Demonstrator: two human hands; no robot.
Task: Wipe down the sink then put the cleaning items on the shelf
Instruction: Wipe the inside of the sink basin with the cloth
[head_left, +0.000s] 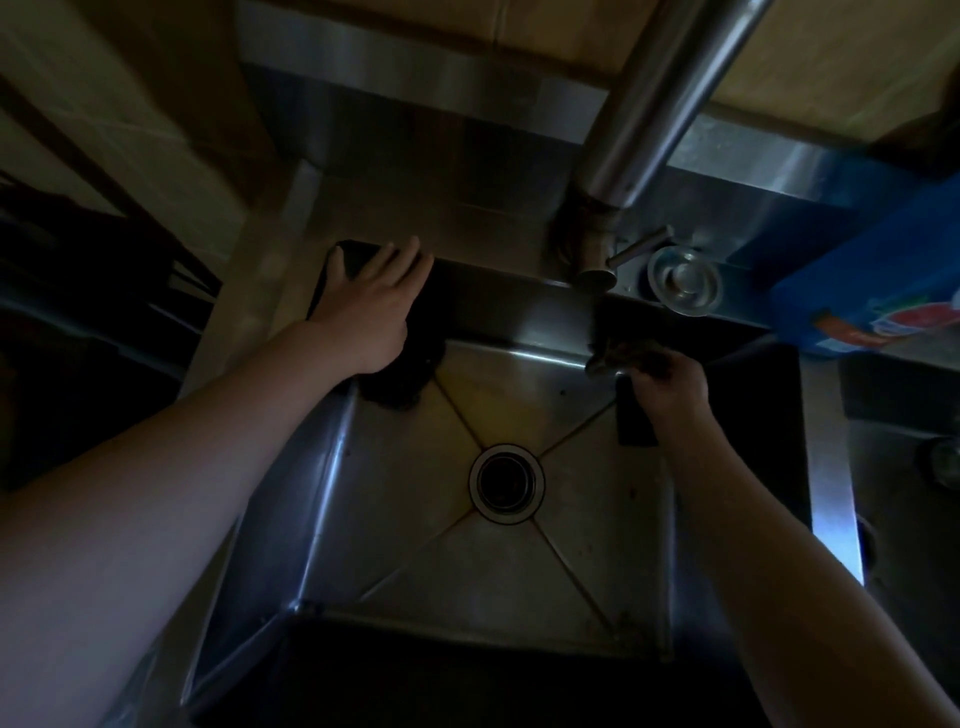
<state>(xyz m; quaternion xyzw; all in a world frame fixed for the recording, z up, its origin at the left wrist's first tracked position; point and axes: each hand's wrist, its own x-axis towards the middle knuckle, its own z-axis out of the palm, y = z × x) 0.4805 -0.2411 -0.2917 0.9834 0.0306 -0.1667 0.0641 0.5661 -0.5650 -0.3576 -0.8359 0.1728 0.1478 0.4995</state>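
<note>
The right hand (672, 387) is curled tight around a dark crumpled cloth (618, 356), held against the far wall of the sink (415, 545) at its far right corner. The left hand (369, 306) lies flat with fingers straight and slightly spread on a flat dark pad (345, 260) on the far left corner of the sink rim, well apart from the cloth. Just below the left wrist, a dark rounded lump (402, 376) sits in the basin's far left corner; the dim light hides what it is. A dark rectangular block (636, 415) lies in the basin just beside the right hand. The drain (506, 483) is in the middle of the basin, between the two forearms. Behind the far rim rises the faucet (654, 119), with its lever (641, 248) and a round metal cap (684, 280) to its right. A blue box (878, 280) stands at the far right.
</note>
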